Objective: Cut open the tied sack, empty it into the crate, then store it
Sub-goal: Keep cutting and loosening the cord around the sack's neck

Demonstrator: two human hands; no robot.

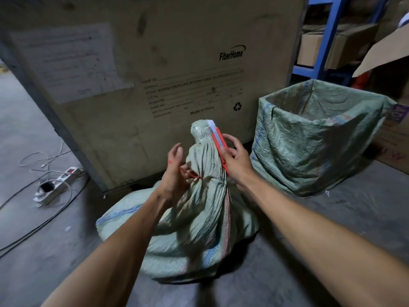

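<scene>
**Sack still tied, knife at the neck**

On the concrete floor, dead centre and close to me, sits the green woven sack (199,222), neck gathered up and standing upright. Red tie (194,175) is wrapped around the neck approx halfway up, and looks intact from what I can see, so I'd call the cut not yet made.

Left hand (174,173) is at the tie, lower fingers pinching or hooking the red strands, upper fingers loosely spread; motion blur stops me saying exactly which fingers grip. Right hand (232,158) is wrapped round a red utility knife (220,145), held along the right side of the neck, blade end up near the taped top of the bunch (can't tell if the blade is actually touching fabric).

Just to the right, near but apart, stands the receiving container (318,138) w/ another green woven bag folded over its rim as a liner; I take this for the crate, though its walls are hidden. Its mouth is open, and I can't see far enough in to judge contents.

Behind both: a big plywood shipping case (155,63). Far left on the floor, a power strip (59,185) w/ cables. Blue shelving (321,41) back right.

Progress, my read: step one in hand. Cutting, emptying, storing all remain.
</scene>
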